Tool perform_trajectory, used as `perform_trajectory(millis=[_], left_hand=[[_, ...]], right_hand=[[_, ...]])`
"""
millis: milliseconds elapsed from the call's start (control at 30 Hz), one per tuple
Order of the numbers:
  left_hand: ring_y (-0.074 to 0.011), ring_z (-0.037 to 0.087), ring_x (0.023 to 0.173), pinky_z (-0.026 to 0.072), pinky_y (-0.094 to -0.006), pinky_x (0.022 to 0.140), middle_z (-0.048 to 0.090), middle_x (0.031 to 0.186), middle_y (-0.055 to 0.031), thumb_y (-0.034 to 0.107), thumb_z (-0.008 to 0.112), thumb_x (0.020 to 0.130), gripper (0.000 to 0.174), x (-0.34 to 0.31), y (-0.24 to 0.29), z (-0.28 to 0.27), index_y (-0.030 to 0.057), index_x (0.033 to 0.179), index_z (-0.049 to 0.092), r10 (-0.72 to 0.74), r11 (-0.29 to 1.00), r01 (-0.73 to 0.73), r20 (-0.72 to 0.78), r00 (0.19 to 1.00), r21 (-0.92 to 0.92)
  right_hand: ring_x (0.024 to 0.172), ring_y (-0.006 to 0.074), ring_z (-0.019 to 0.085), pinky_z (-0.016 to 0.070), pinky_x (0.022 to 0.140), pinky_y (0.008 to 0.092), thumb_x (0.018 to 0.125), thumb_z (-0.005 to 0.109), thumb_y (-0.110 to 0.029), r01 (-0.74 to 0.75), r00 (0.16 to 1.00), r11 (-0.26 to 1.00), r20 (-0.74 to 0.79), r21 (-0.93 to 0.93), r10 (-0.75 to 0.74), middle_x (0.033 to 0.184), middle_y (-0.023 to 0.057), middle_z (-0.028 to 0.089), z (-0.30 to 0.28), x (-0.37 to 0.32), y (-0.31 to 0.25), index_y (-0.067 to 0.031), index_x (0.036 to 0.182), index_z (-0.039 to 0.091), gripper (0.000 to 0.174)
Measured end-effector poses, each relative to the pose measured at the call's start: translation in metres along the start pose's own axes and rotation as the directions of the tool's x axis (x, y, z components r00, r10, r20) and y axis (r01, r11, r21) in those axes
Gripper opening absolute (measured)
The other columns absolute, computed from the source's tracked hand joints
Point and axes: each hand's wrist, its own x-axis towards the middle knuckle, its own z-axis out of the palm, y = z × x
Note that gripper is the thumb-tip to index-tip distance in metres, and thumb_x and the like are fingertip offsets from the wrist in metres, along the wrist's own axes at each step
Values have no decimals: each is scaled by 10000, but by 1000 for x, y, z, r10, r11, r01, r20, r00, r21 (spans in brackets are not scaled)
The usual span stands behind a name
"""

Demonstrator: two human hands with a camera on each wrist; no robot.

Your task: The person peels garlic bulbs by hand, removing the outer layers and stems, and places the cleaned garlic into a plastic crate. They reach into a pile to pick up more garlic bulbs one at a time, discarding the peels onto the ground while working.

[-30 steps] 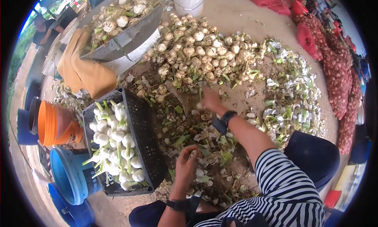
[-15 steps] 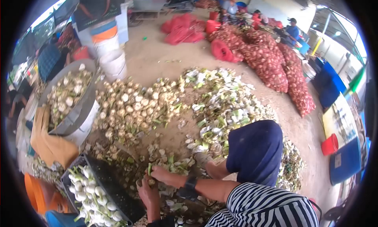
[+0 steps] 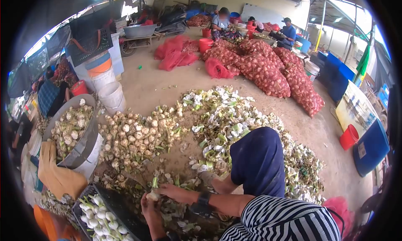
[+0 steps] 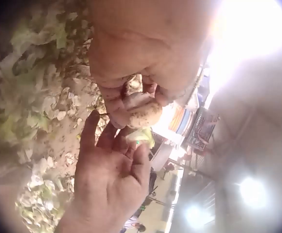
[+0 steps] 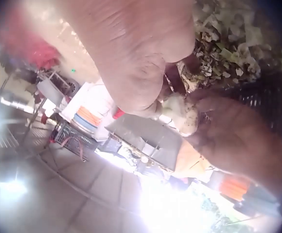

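Observation:
A garlic bulb point(image 3: 153, 196) with a short green stalk point(image 3: 155, 182) is held between both hands, beside the black crate. My left hand point(image 3: 149, 208) grips the bulb; in the left wrist view its fingers curl round the pale, dirt-specked garlic bulb point(image 4: 145, 114). From the other side my right hand point(image 3: 175, 193) pinches the bulb at its stalk end. The right wrist view has the garlic bulb point(image 5: 181, 115) between the right hand point(image 5: 131, 56) and the left hand point(image 5: 243, 128), with some right fingers hidden.
A black crate point(image 3: 121, 207) of cleaned garlic point(image 3: 100, 218) stands at my left. Ahead lie a heap of unpeeled garlic point(image 3: 136, 134) and a wide spread of peelings point(image 3: 228, 115). A metal tub point(image 3: 90, 134) holds more bulbs. Red net sacks point(image 3: 268, 73) and seated people are farther back.
The right hand has come back from near the garlic heap to the left hand, and a bulb is now held between them. The head view has tilted up and turned right.

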Motion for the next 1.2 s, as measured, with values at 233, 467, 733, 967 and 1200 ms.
perform_trajectory(millis=[233, 467, 733, 967, 1200], left_hand=[[-168, 609, 807, 529, -284, 706, 588, 1015, -98, 106, 592, 910, 355, -9, 11, 2, -4, 1223, 465, -49, 997, 44, -73, 996, -65], [-215, 604, 781, 506, -339, 649, 617, 967, -88, 140, 611, 893, 272, -19, 20, -13, -18, 1101, 537, 230, 807, -257, 119, 966, 532], [-408, 575, 823, 450, -447, 715, 613, 937, -218, 40, 641, 777, 222, -14, 18, 4, -24, 982, 588, 395, 182, -297, 207, 895, 938], [-139, 512, 740, 435, -292, 677, 607, 790, -50, 133, 645, 874, 183, 1, 12, -14, -37, 940, 620, 117, 837, -99, 0, 993, 538], [-184, 642, 786, 535, -310, 571, 609, 922, -65, 183, 565, 952, 142, 20, -12, -56, 74, 1039, 538, -129, 955, 69, -192, 973, -288]], right_hand=[[750, 117, 581, 482, 715, 301, 910, 628, -282, 78, 996, 949, 58, -305, -64, 951, 33, 674, -8, 2, 8, -6, 1092, 634, 331], [829, 128, 604, 490, 757, 310, 903, 630, -274, 320, 944, 899, 183, -300, -275, 958, 51, 689, -5, 11, 40, -40, 1109, 640, 312], [810, 344, 623, 491, 735, 438, 876, 591, -335, 197, 972, 648, 58, -736, -229, 883, 161, 646, -13, 9, 33, -24, 944, 637, 322], [695, 333, 590, 466, 614, 477, 701, 609, -154, 279, 786, 37, 206, -960, -582, 748, 138, 588, -34, 32, 66, -61, 808, 661, 151], [910, 216, 615, 486, 825, 366, 884, 598, -161, 147, 917, 978, 391, -150, -78, 959, 59, 644, -21, 12, 45, -58, 994, 643, 158]])
